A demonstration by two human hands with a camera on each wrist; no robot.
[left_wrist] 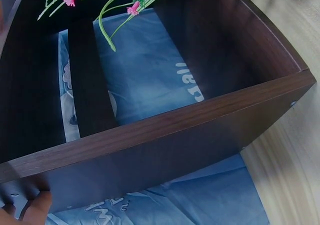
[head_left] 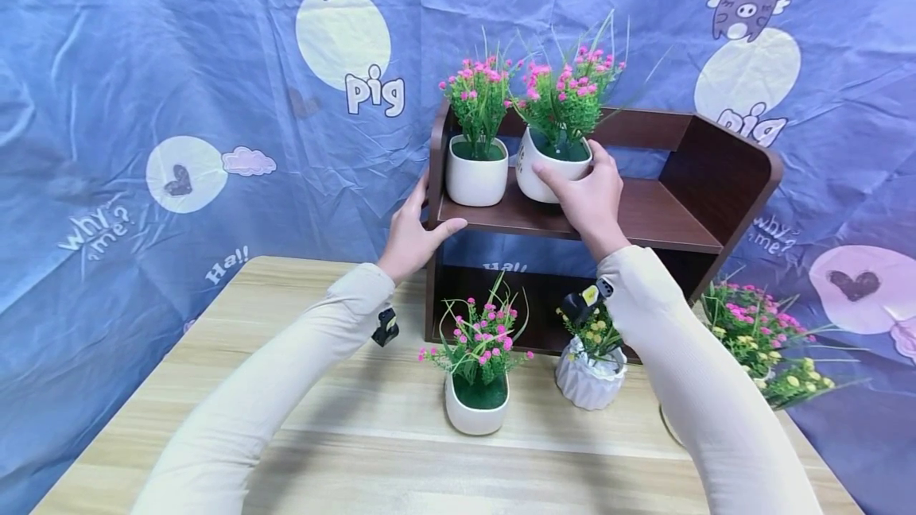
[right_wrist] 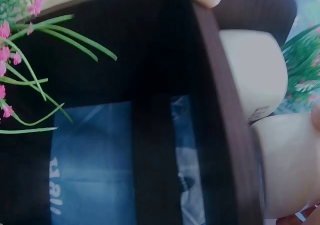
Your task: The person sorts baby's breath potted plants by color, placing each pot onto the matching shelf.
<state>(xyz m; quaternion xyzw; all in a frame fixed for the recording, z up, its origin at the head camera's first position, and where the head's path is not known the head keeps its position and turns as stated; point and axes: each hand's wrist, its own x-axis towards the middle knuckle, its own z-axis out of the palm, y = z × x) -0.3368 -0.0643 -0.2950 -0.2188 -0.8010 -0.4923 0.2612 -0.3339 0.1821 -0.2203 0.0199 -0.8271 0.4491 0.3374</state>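
Observation:
My right hand (head_left: 593,195) grips a white pot (head_left: 538,173) of pink flowers, thumb on its front and fingers at its right side. That pot is tilted over the upper board of a dark brown wooden shelf (head_left: 647,217). Beside it on the left, a similar white flowerpot (head_left: 478,173) stands upright on the same board. With my left hand (head_left: 413,241) I hold the shelf's left side panel, thumb across the front edge and fingers on the outer face. In the left wrist view, fingertips (left_wrist: 39,207) touch that panel. The right wrist view shows both pots (right_wrist: 252,70) close together.
On the wooden table (head_left: 343,459), a white pot with pink flowers (head_left: 477,416) stands before the shelf. Right of it is a ribbed white pot (head_left: 591,380) with yellow flowers. More flowers (head_left: 762,332) stand at far right, partly behind my right sleeve. A blue curtain (head_left: 215,102) hangs behind.

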